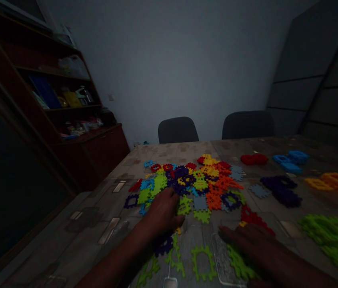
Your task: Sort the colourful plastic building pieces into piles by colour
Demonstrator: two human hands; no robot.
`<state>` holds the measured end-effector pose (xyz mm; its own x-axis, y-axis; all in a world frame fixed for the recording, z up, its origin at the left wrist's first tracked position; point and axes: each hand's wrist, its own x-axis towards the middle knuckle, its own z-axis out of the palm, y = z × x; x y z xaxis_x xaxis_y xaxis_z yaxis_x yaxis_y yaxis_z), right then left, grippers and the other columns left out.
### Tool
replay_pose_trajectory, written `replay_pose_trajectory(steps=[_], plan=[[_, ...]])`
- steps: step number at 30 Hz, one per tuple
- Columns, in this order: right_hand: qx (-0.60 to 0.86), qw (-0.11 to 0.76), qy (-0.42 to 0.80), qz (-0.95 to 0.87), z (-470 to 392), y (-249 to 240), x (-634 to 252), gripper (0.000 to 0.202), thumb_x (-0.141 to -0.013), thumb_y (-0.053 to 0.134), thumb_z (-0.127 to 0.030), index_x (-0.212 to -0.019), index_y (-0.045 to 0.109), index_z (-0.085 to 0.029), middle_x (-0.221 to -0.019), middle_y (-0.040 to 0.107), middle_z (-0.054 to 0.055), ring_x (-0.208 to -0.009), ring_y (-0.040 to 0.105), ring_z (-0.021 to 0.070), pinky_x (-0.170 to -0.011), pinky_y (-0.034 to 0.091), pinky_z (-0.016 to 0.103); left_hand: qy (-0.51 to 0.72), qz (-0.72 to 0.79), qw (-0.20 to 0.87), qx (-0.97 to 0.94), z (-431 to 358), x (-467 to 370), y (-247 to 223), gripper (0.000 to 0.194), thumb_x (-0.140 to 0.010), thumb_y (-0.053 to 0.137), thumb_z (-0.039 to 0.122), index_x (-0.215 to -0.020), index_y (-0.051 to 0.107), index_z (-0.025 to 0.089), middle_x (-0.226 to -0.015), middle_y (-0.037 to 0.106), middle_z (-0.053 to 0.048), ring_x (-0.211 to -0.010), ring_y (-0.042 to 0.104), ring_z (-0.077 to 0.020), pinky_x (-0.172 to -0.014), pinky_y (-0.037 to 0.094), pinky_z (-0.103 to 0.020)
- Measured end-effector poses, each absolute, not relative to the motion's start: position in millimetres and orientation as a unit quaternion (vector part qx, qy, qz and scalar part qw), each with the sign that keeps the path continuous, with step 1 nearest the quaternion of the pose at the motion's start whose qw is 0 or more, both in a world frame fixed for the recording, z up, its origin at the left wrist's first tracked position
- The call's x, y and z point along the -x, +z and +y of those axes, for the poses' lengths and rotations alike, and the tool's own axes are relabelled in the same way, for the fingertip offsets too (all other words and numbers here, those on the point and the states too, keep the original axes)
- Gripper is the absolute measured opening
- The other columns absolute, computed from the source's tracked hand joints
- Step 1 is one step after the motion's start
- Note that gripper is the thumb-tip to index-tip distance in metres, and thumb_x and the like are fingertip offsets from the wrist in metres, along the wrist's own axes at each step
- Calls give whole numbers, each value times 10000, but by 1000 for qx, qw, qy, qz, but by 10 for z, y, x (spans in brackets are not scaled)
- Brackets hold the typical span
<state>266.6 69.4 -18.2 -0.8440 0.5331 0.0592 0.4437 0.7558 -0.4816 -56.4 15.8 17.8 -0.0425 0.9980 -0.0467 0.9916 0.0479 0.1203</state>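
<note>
Interlocking plastic pieces with toothed edges lie in a mixed-colour pile in the middle of the table. My left hand (163, 210) reaches over the near side of the pile, fingers bent down and thumb apart from them. Just beside its thumb is a lime-green piece (184, 205); whether the hand touches it is unclear. My right hand (254, 244) is low over the table with fingers stretched out. Below its fingers lies another green piece (241, 264), partly covered. A green square frame piece (204, 263) sits between my two forearms.
Sorted clusters stand on the right: red (254, 159), light blue (291, 161), dark purple (281, 190), orange (333, 184) and green (335, 242). Two dark chairs (178, 130) are behind the patterned table (97, 240). A wooden shelf unit (89, 148) is at the left.
</note>
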Motion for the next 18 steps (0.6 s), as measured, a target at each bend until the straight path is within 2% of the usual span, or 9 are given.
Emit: replay_pose_trajectory(steps=[3,5,8,11,14,18], plan=[[247,85,247,-933,688,-64,-2684,1040,-692,791,-55,-1611,488,-436,-1524,653,26,-1397,590,373,-1219,426,518,32,705,72,-705,121,503,208,253,-855,804,355,-1003,730,163,-1161,668,-138,-1075,650,-334,-921,522,-409],[240,87,246,-935,692,-37,-2681,1083,-657,791,-15,-1609,490,-435,-1487,681,19,-1366,614,361,-1219,426,497,35,685,93,-722,95,484,212,234,-857,819,375,-960,732,184,-1133,684,-109,-1034,665,-308,-878,533,-378],[230,106,221,-942,695,-60,-2669,1145,-601,752,37,-1608,485,-438,-1422,717,12,-1289,657,351,-1177,468,468,47,655,120,-745,83,514,191,288,-862,807,291,-1126,727,210,-1201,691,-77,-1099,669,-276,-916,534,-335],[208,115,191,-952,688,-99,-2663,1158,-597,726,23,-1626,449,-428,-1395,724,22,-1237,677,359,-1117,518,463,55,633,133,-761,108,587,166,509,-839,738,118,-1329,659,232,-1349,663,-69,-1259,623,-256,-1067,478,-311],[185,122,159,-962,671,-104,-2648,1199,-561,686,40,-1647,414,-391,-1403,712,41,-1230,677,358,-1107,527,467,41,624,147,-766,142,649,158,514,-817,721,81,-1300,679,250,-1369,657,-69,-1256,635,-261,-1069,484,-314],[178,117,151,-965,658,-56,-2613,1232,-526,650,70,-1658,407,-351,-1414,705,61,-1236,675,351,-1108,529,461,23,638,151,-755,165,680,161,459,-843,775,167,-1287,689,243,-1305,665,-93,-1168,677,-295,-981,529,-349]])
